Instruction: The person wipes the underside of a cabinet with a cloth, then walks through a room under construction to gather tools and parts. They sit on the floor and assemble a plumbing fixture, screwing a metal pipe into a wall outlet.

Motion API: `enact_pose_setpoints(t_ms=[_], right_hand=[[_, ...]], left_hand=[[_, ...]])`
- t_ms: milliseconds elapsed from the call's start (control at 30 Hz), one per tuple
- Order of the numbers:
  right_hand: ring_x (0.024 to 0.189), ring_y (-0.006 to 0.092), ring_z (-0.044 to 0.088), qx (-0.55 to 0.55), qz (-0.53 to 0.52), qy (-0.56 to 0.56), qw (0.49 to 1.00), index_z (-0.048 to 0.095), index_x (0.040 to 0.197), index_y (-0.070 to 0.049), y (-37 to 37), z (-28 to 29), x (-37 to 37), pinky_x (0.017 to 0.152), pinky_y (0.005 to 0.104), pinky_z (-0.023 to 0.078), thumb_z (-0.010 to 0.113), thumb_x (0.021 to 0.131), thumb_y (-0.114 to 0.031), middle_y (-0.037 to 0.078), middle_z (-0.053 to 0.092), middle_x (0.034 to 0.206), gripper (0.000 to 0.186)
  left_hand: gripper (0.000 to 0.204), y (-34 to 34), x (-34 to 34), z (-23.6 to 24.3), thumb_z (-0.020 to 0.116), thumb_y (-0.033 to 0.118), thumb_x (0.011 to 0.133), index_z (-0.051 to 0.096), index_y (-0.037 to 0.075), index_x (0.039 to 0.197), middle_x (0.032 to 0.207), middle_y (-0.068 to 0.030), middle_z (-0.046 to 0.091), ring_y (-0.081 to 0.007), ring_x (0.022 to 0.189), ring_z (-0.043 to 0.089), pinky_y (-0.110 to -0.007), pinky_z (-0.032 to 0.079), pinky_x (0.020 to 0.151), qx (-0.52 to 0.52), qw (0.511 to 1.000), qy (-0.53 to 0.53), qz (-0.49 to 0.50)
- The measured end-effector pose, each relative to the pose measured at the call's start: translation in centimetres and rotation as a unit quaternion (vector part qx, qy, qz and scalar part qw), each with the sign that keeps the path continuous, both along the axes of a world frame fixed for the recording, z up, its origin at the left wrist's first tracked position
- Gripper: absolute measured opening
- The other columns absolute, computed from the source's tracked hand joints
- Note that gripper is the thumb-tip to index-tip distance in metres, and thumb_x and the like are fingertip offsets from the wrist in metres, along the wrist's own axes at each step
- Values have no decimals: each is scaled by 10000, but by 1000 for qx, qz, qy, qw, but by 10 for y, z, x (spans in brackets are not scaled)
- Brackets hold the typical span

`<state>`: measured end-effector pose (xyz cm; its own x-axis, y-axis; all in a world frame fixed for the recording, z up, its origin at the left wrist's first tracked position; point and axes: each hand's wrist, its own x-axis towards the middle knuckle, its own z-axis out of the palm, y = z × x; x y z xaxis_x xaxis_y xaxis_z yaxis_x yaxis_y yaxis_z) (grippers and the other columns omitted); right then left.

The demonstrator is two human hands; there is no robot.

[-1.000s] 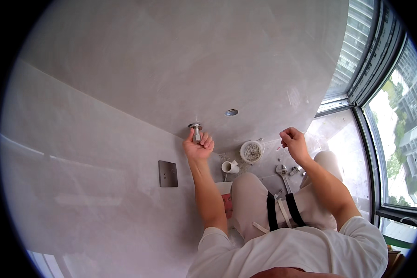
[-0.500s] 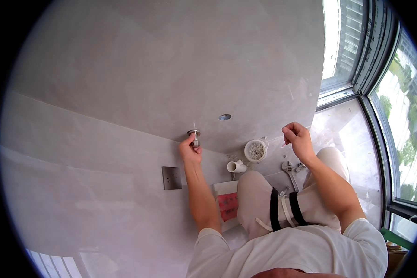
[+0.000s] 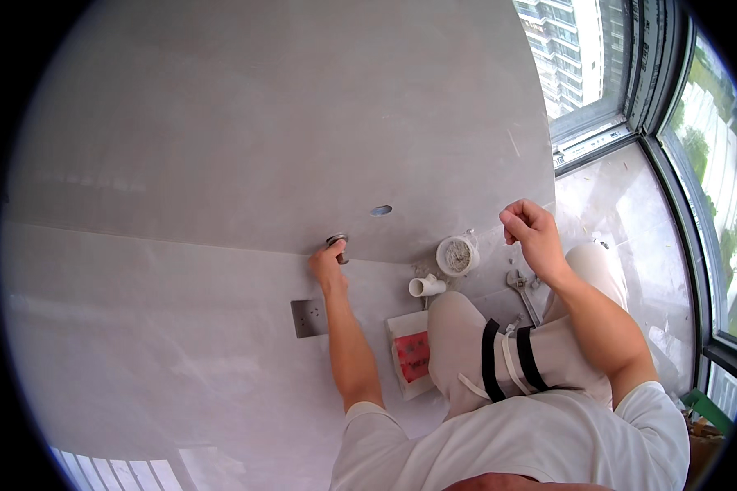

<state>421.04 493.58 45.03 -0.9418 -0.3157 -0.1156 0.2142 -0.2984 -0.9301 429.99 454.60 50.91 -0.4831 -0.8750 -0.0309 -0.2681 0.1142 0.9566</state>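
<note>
My left hand [image 3: 328, 262] is closed on a shiny metal valve [image 3: 342, 258] at the grey wall, low down near the corner. The valve's round cover plate [image 3: 336, 238] shows just above my thumb, and my fingers hide much of its body. A little to the right, a round hole [image 3: 381, 210] opens in the same wall. My right hand [image 3: 535, 232] hangs in the air above my right knee, fingers curled in and thumb against them. Whatever they may hold is hidden.
Below the hole stand a white bucket [image 3: 457, 257] with grey-white contents and a white pipe fitting [image 3: 427, 286]. An adjustable wrench [image 3: 523, 296] lies by my knees. A box with a red label [image 3: 413, 355] and a wall socket [image 3: 307, 318] are at the left. Windows [image 3: 577, 57] rise at the right.
My left fingers have shifted round the valve and now cover more of it. My right hand stays raised, fingers curled. The view has shifted and turned slightly.
</note>
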Motion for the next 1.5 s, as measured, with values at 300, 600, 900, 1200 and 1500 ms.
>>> enact_pose_setpoints(t_ms=[300, 600, 900, 1200, 1500], right_hand=[[647, 71, 521, -58, 13, -32, 998, 612, 910, -16, 14, 10, 2, 604, 233, 432, 631, 975, -186, -3, 578, 706, 183], [665, 61, 514, -79, 45, -37, 995, 618, 931, -25, 27, 20, 0, 621, 227, 429, 622, 987, -192, -17, 570, 712, 176], [677, 65, 522, -61, 22, -36, 997, 634, 941, -22, 22, 14, -5, 638, 222, 432, 645, 978, -198, -9, 589, 733, 180], [669, 94, 527, 28, -11, 7, 1000, 642, 937, -27, 0, -8, -19, 663, 247, 430, 642, 967, -190, 0, 577, 729, 165], [643, 95, 533, 91, -23, -11, 996, 634, 902, -28, -22, -34, -23, 630, 249, 447, 651, 957, -189, 3, 587, 710, 171]], left_hand=[[218, 11, -2, 10, 791, 125, 664, 623, -9, 623, 606, -39, 572, -165, 565, 499, -351, 405, 573, -237, 957, -163, 26], [353, 24, -6, 24, 778, 361, 674, 683, 21, 682, 702, -159, 683, -365, 671, 656, -456, 487, 627, -479, 790, -383, 4], [353, 31, -8, 16, 765, 380, 701, 703, 35, 746, 765, -172, 704, -391, 752, 682, -491, 511, 674, -544, 714, -441, -6], [402, 17, 11, -7, 615, 402, 944, 647, 11, 860, 814, -113, 651, -310, 713, 605, -440, 480, 654, -459, 863, -205, -58], [429, -5, 21, -24, 570, 387, 992, 604, -41, 999, 735, -94, 546, -208, 693, 521, -306, 445, 654, 601, 716, 282, -216]])
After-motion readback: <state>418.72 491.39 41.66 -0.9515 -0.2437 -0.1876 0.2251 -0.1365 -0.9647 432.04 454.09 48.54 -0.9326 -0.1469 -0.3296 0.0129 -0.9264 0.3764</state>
